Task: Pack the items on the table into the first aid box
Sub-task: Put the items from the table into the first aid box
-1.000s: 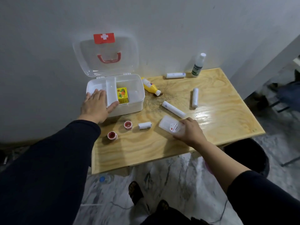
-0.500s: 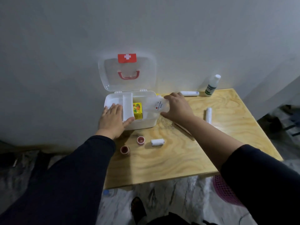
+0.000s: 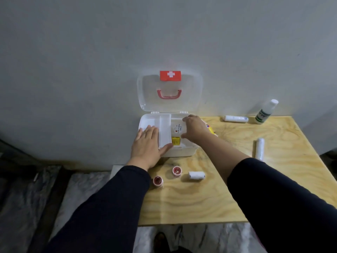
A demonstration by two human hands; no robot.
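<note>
The white first aid box (image 3: pixel 184 152) stands open at the table's back left, its clear lid (image 3: pixel 169 92) leaning on the wall. My left hand (image 3: pixel 146 145) lies flat on the box's left front rim, fingers spread. My right hand (image 3: pixel 195 128) reaches into the right compartment and grips a white packet (image 3: pixel 177 127) with a red mark, lowered inside the box. A small yellow box (image 3: pixel 176 140) lies in the same compartment in front of the packet. A yellow bottle (image 3: pixel 210 129) is mostly hidden behind my right wrist.
On the wooden table (image 3: pixel 209 201) lie two red-centred tape rolls (image 3: pixel 177 171) (image 3: pixel 158 181), a short white roll (image 3: pixel 197 175), two longer white rolls (image 3: pixel 259 148) (image 3: pixel 235 118) and an upright spray bottle (image 3: pixel 265 112). The wall is right behind; the floor lies below the table's front edge.
My right hand lifted the white packet off the table and carried it left into the box's right compartment. My left hand stayed on the box rim. The camera view shifted.
</note>
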